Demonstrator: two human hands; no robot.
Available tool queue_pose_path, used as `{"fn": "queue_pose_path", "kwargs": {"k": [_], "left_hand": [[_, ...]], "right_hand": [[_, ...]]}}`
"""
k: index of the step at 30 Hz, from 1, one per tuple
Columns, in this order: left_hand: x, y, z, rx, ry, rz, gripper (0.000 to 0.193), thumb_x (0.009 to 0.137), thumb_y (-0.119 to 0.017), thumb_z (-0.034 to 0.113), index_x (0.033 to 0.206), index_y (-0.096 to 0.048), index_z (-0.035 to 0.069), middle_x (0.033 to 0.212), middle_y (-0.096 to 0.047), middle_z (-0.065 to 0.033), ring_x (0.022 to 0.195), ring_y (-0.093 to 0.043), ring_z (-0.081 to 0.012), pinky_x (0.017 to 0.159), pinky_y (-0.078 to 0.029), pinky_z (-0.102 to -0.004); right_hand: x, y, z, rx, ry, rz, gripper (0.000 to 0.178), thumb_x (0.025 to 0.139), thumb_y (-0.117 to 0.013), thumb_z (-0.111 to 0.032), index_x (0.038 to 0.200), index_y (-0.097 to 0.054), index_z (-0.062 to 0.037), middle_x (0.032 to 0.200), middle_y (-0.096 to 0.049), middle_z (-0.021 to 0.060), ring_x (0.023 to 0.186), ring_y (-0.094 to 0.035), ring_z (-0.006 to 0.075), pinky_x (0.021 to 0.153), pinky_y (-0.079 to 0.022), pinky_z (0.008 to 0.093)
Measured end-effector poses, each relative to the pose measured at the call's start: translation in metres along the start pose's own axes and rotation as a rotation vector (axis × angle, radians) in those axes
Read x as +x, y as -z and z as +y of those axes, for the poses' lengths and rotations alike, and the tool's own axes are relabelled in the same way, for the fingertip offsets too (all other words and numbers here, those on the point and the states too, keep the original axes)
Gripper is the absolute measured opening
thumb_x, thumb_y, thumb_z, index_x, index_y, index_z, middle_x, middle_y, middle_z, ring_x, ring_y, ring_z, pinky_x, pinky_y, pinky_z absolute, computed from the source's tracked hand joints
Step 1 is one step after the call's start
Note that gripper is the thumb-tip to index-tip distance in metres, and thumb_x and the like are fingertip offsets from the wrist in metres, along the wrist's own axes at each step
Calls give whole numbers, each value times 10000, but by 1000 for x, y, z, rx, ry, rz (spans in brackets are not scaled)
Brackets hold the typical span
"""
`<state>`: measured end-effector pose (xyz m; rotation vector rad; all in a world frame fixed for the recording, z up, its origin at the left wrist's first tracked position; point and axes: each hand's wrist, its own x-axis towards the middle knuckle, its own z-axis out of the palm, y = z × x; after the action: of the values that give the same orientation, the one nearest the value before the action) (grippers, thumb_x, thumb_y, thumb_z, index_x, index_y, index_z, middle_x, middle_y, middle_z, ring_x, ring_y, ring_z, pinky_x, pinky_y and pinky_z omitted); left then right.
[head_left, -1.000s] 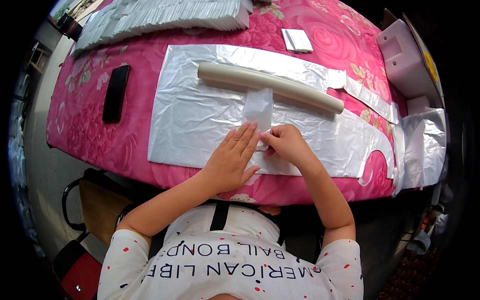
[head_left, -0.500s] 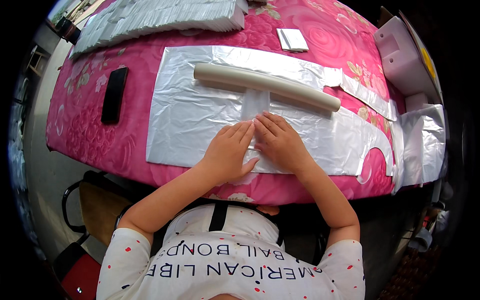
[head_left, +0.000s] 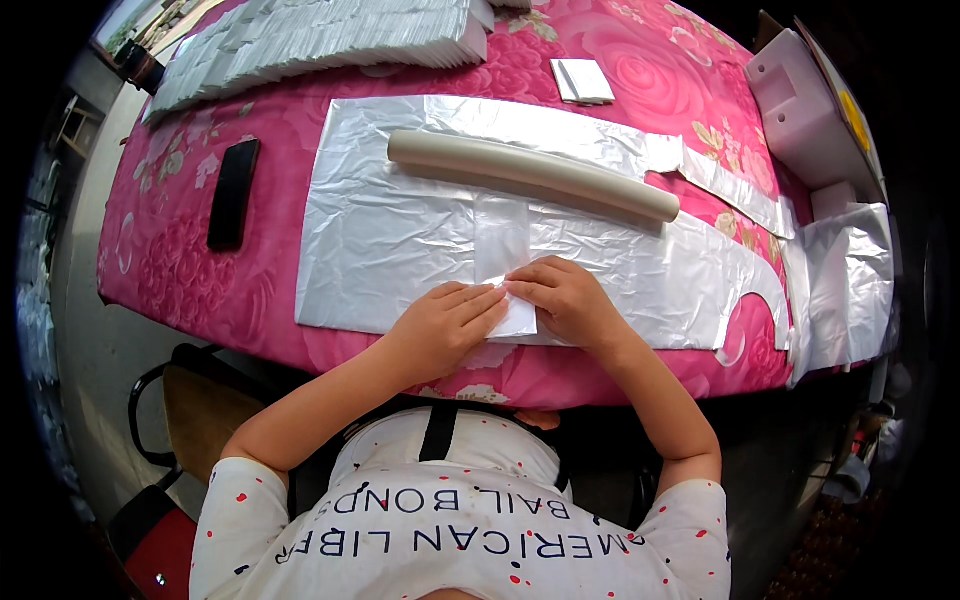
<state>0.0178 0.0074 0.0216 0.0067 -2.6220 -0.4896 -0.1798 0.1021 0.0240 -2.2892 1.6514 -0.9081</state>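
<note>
passage: gap between black phone and silver sheet | obstacle ahead: beige tube across sheet | far left: white stack

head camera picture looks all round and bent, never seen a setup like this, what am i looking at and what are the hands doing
No machine here: these are a person's bare hands, seen from above by a wide fisheye camera worn on the head, which bends straight edges. A pink flowered tablecloth covers the table. On it lies a silvery plastic sheet bearing a beige rod. A black, phone-like object sits to the left; a long white stack lies at the far side. The left hand and right hand meet at the near end of a whitish strip, fingers touching it; their exact grip is hard to tell.
</note>
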Motion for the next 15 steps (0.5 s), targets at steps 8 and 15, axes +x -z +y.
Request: {"fn": "queue_pose_path", "kwargs": {"k": [8,15], "left_hand": [[-7,7,10,-242,244,-9,473,639,-644,65,1102,-566,6,968,-639,-137,857,-627,-262,723,-477,-346],[20,4,-8,-439,882,-5,627,785,-646,125,1299,-348,-76,607,-598,-127,558,-599,-210,556,-453,-270]], "right_hand": [[-12,-3,-21,205,-292,18,230,708,-630,2,927,-663,-62,843,-643,41,767,-592,192,669,-480,294],[25,7,-14,440,-915,-133,243,815,-605,-221,824,-671,13,643,-637,121,548,-620,185,553,-474,286]]}}
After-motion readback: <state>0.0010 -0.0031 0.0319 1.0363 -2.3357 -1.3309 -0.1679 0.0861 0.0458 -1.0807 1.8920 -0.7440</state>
